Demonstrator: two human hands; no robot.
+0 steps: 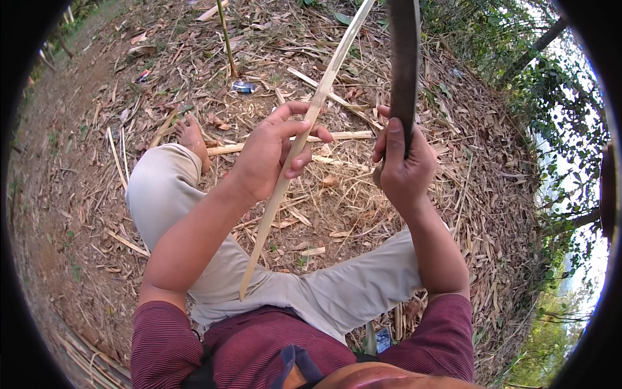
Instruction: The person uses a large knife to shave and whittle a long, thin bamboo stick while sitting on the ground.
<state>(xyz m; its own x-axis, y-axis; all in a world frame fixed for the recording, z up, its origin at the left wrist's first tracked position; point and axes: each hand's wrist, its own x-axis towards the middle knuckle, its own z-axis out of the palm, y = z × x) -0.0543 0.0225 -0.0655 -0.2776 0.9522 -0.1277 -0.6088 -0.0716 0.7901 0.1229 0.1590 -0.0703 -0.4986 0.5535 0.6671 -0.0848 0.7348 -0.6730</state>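
My left hand [262, 152] holds a long, pale split-bamboo strip [330, 74] between thumb and fingers, with some fingertips showing past its right side. The strip slants from the top of the view down to my lap, where its narrow lower end lies over my trousers. On the right, my right hand [408, 168] is closed round the lower part of a large dark-bladed knife [404, 61]. The blade points up and away, its far end cut off by the top of the view. Knife and strip are apart. The knife's handle is mostly hidden in my fist.
Thin shavings [350, 194] and dry leaves cover the ground between my bent legs. Cut bamboo pieces [353, 135] lie beyond my hands. A thin upright stem [228, 42] stands ahead, beside a crumpled blue wrapper [244, 86]. Leafy bushes [557, 97] rise at the right.
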